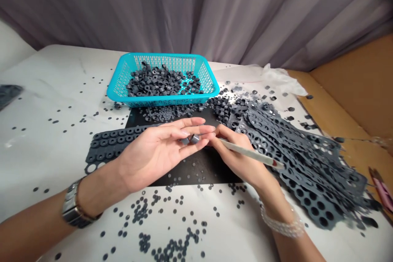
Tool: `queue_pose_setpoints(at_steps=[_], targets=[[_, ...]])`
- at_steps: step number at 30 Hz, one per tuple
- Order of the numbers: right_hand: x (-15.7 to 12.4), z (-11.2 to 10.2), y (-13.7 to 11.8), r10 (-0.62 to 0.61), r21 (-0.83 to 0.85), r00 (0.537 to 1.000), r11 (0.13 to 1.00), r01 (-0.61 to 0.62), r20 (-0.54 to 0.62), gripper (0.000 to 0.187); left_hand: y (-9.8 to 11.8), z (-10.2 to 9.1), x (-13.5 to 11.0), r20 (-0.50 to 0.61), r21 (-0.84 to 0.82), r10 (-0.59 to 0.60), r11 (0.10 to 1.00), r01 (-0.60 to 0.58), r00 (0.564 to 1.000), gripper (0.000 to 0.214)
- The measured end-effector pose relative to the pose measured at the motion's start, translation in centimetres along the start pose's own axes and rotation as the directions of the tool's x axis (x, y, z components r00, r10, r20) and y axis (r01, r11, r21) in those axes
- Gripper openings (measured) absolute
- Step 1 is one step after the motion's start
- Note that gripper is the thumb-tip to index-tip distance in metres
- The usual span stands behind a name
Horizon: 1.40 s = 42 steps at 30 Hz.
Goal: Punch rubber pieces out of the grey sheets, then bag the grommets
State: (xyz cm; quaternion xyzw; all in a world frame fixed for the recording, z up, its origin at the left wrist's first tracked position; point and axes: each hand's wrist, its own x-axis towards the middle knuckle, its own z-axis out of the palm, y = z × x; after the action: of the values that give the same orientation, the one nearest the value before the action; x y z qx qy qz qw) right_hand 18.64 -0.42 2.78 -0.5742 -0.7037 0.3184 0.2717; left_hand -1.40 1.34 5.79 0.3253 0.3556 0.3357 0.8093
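My left hand (pixel 156 147) is turned palm up, with a small dark grey rubber ring (pixel 193 138) held among its fingers. My right hand (pixel 236 153) is closed around a slim white pencil-like tool (pixel 251 153) with a red band near its back end. The tool's working tip is hidden by the fingers, close to the left fingertips. Below both hands lies a black mat (pixel 211 172). A grey sheet of moulded rubber rings (pixel 106 147) lies partly under my left hand, with a few holes at its near edge.
Behind the hands stands a turquoise basket (pixel 162 99) holding many loose rings. Punched-out rubber sheets (pixel 307 172) are heaped at the right. Small dark discs (pixel 172 249) are scattered over the white table (pixel 80 200). A pink-handled tool (pixel 382 190) lies on cardboard at far right.
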Motion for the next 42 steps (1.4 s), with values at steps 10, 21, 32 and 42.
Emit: queue_pose_setpoints(at_steps=[10,21,32,42], targets=[[-0.2,-0.1,0.0,0.085,0.078,0.981,0.994,-0.072,-0.172,0.029,0.2,0.2,0.1,0.058,-0.116,0.002,0.993,0.005,0.998,0.037],[0.2,0.7,0.8,0.148,0.279,0.966,0.957,-0.085,-0.212,0.028,6.7,-1.8,3.3,-0.078,0.399,0.545,0.784,-0.475,0.835,0.040],[0.4,1.5,0.7,0.237,0.493,0.965,0.856,-0.155,-0.108,0.031,4.3,-3.2,5.7,0.200,0.962,0.717,-0.016,-0.271,0.667,0.030],[0.2,2.4,-0.1,0.125,0.230,0.988,0.968,-0.101,-0.090,0.036,-0.9,-2.8,3.0,0.476,0.829,0.280,-0.458,-0.320,0.833,0.022]])
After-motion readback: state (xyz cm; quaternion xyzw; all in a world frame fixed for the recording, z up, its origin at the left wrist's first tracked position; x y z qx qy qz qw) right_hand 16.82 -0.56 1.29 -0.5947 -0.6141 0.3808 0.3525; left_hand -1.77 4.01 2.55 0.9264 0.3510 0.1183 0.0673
